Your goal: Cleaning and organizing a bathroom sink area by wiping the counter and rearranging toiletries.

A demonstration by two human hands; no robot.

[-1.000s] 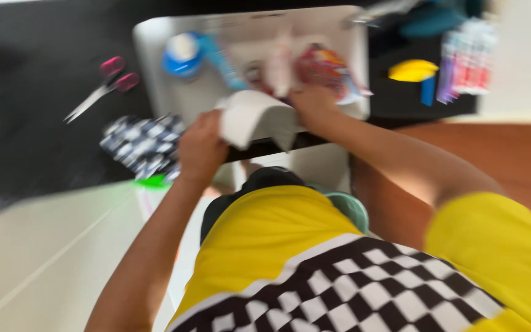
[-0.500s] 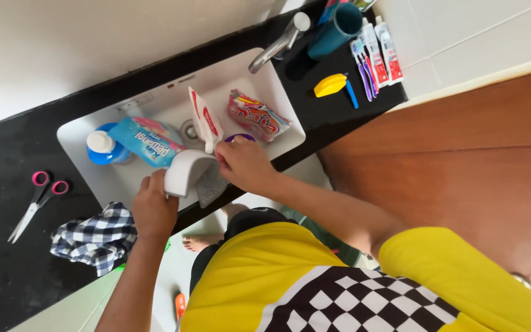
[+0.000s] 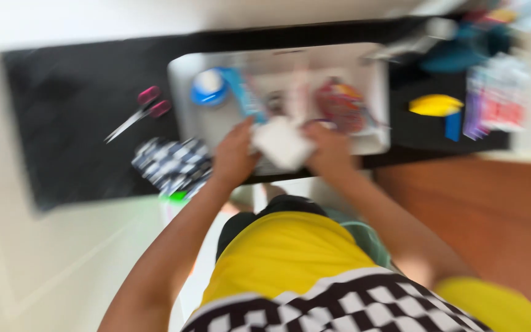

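Observation:
The view is blurred by motion. My left hand [image 3: 233, 155] and my right hand [image 3: 329, 149] both grip a white curved object [image 3: 282, 143] over the front edge of a white sink [image 3: 182, 92]. In the sink lie a blue bottle with a white cap [image 3: 209, 86], a light blue pouch [image 3: 245, 96], a white and red tube [image 3: 299, 92] and a red packet [image 3: 341, 104].
Pink-handled scissors [image 3: 137, 113] and a checked cloth [image 3: 170, 165] lie on the black counter [image 3: 69, 129] left of the sink. A tap [image 3: 416, 38], a teal cup [image 3: 462, 52], a yellow item [image 3: 436, 106] and tubes [image 3: 496, 101] are on the right. A wooden surface [image 3: 487, 215] is at lower right.
The camera swung, so the sink and counter now sit level in view. Both hands have closed in on the white object, which looks more compact than before.

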